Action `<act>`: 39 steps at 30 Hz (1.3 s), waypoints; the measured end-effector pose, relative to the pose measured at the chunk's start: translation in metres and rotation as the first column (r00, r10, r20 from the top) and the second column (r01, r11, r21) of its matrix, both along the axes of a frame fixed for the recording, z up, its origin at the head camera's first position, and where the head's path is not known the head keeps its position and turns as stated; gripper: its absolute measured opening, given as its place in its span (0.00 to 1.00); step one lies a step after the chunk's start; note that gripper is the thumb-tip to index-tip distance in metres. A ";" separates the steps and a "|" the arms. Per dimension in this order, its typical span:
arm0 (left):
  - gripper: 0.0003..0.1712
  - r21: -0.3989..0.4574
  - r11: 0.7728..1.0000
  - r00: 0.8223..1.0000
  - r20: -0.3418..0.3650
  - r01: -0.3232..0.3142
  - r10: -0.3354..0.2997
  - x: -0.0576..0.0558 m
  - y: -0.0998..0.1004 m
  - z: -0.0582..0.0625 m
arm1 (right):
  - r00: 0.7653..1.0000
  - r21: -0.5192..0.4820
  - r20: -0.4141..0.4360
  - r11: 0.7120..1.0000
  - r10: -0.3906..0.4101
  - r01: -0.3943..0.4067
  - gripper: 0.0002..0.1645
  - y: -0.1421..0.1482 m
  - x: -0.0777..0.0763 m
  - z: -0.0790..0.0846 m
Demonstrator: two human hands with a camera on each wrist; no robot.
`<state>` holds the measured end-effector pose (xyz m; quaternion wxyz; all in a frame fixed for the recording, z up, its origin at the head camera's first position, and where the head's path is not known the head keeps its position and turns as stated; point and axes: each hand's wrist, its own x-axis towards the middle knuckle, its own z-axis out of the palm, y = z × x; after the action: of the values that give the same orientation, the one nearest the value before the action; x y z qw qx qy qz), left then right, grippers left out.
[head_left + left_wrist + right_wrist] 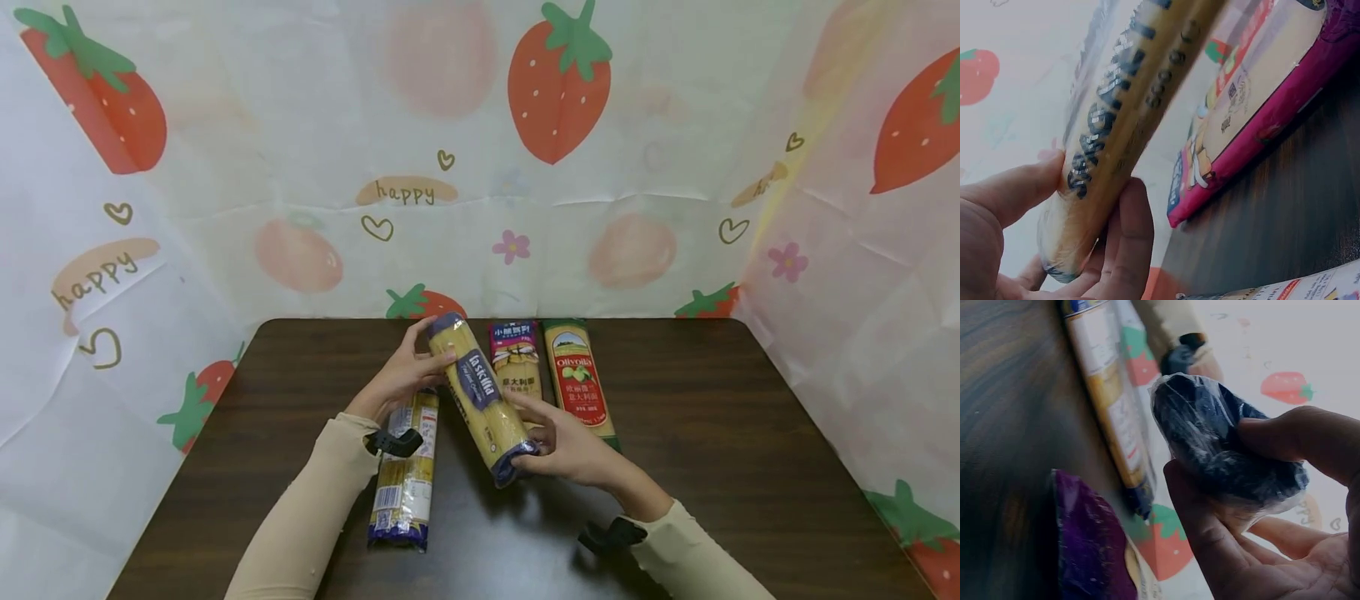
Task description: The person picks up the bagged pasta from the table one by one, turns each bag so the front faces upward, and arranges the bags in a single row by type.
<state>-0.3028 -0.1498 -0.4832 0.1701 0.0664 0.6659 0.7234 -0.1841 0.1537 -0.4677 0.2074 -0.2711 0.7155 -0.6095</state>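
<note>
Between both hands, a pack of spaghetti [476, 392] with a dark blue label and blue ends is held tilted above the table. My left hand [407, 372] grips its upper end, thumb on one side and fingers curled round the other, as the left wrist view shows. At the lower end my right hand [566, 442] pinches the blue wrapped tip [1222, 437] between thumb and fingers. Under the left wrist lies another pasta pack [405, 475], barcode side up. A pink and blue pasta pack [516, 358] lies just behind the right hand, partly hidden by it.
A red and green Olivoila pasta pack [579, 375] lies to the right of the pink one. All rest on a dark wooden table [712, 433]. A strawberry-printed white sheet [322, 133] hangs at the back and sides.
</note>
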 end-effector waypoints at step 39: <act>0.49 -0.521 0.850 0.963 -0.181 0.078 -0.200 -0.048 0.000 -0.004 | 0.952 0.164 -0.118 0.940 -0.283 0.299 0.54 -0.064 0.001 -0.036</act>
<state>-0.3511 -0.1495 -0.4869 0.1561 0.1500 0.8416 0.4948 -0.1829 0.0896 -0.5036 0.1053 -0.1703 0.8087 -0.5530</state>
